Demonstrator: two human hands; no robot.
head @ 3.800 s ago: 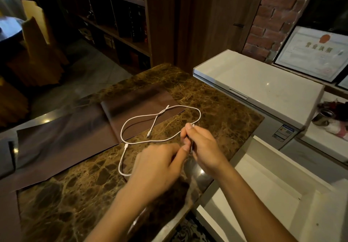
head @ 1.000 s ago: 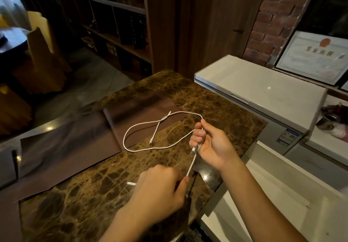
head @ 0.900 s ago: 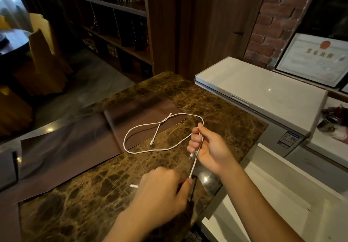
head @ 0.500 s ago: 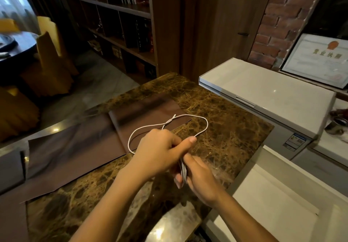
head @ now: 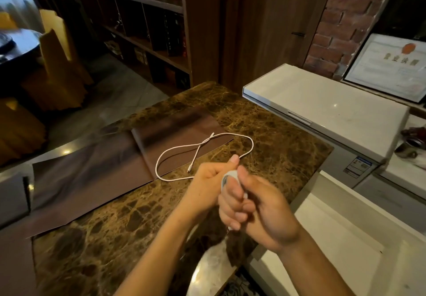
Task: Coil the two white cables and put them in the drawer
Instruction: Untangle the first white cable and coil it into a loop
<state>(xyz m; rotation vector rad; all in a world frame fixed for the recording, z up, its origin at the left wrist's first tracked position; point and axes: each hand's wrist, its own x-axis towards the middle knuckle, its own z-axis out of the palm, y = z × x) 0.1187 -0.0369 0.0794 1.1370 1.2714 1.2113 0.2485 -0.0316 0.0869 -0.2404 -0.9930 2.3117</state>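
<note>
White cable [head: 252, 144] is lying in a loose, flattened loop on the veined brown marble countertop [head: 283, 129]. Its long axis is running left to right across the slab, and its left half is resting on a brown leather-looking mat [head: 175, 127]. A straight strand is crossing the loop slantwise, with one plug [head: 189, 170] pointing toward the person and the other end pointing away onto the mat. I cannot tell whether that strand is a second cable.

The right side of the loop is running into the left hand [head: 207, 180], whose fingers are curling tight round it with the thumb sticking up. Touching it, the right hand [head: 258, 210] is gripping a small upright coil [head: 227, 175] in curled fingers. The coil is blurred and sitting between the two hands, above the counter's near edge.

An open white drawer [head: 334, 233], smooth and boxy, is standing out to the right, below the counter. Behind it a white chest-shaped appliance [head: 322, 109] is carrying a blue-headed label [head: 357, 167], too small to read. A framed certificate [head: 389, 67] is standing beside the brick wall [head: 345, 12], showing a red seal and gold characters too blurred to make out.
</note>
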